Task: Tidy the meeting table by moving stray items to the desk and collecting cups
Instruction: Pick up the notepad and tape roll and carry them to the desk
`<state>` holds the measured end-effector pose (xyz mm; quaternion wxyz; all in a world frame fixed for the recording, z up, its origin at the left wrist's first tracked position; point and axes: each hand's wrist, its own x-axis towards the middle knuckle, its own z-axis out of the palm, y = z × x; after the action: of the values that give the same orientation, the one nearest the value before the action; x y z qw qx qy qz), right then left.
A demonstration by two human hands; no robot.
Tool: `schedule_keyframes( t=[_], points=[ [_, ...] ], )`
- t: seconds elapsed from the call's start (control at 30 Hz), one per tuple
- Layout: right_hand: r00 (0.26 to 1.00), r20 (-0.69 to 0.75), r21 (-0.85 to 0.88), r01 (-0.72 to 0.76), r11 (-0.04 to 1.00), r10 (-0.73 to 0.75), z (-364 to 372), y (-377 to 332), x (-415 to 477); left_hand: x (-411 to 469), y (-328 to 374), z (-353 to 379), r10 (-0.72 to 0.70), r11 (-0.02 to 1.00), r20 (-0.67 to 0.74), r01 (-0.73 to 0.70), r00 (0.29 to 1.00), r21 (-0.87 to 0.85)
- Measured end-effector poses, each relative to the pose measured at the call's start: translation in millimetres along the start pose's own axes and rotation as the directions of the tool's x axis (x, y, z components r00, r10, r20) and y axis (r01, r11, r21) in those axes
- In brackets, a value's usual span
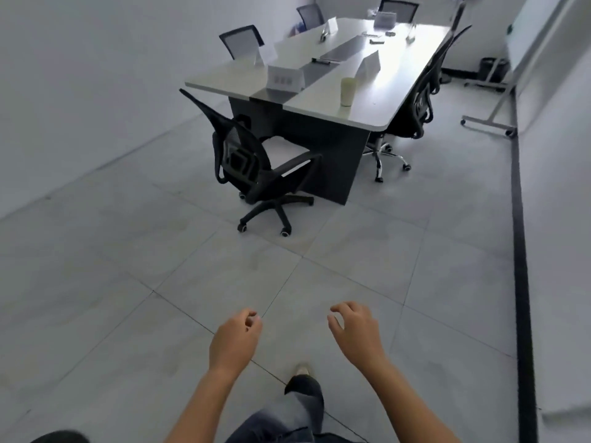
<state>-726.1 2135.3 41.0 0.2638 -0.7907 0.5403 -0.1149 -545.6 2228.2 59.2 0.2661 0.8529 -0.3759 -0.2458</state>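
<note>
Both forearms are running out of the picture at the bottom edge, so nothing above the elbows is showing. The left hand (pixel 235 338) is curling its fingers inward and is hiding its own palm. The leg (pixel 289 410) is appearing blurred, and a dark shape (pixel 60 437) in the bottom left corner is being cut off and cannot be identified. On the far end of the meeting table (pixel 367 116), several small dark items (pixel 376 41) are looking too small to name. The whiteboard (pixel 540 33) is being cut by the right edge.
</note>
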Motion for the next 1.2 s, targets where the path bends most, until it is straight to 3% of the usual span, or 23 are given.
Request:
schedule_keyframes(
  t=[0.3, 0.47, 0.67, 0.87, 1.03, 1.2],
  points=[
    [0.988, -0.096, -0.047, -0.124, 0.991, 0.12, -54, 35, 124, 148, 89, 33, 0.092, 0.989, 0.03, -0.088, 0.995, -0.121],
    [0.945, -0.147, 0.047, -0.288, 0.957, 0.292, -71, 73, 146, 179, 131, 79, 0.144, 0.989, 0.189, -0.133, 0.971, -0.07],
    [0.893, -0.083, 0.112, -0.432, 0.895, 0.442, -89, 128, 159, 202, 187, 137, 0.165, 0.986, 0.347, -0.16, 0.923, -0.041],
    [0.913, -0.18, 0.15, -0.343, 0.927, 0.367, -151, 207, 228, 238, 273, 202, 0.201, 0.98, 0.294, -0.193, 0.934, -0.054],
    [0.886, -0.28, 0.185, -0.327, 0.927, 0.369, -212, 272, 272, 242, 357, 270, 0.296, 0.952, 0.342, -0.305, 0.892, -0.027],
    [0.9, -0.2, 0.203, -0.35, 0.915, 0.388, -233, 316, 293, 245, 400, 314, 0.292, 0.94, 0.453, -0.341, 0.843, 0.028]
  ],
)
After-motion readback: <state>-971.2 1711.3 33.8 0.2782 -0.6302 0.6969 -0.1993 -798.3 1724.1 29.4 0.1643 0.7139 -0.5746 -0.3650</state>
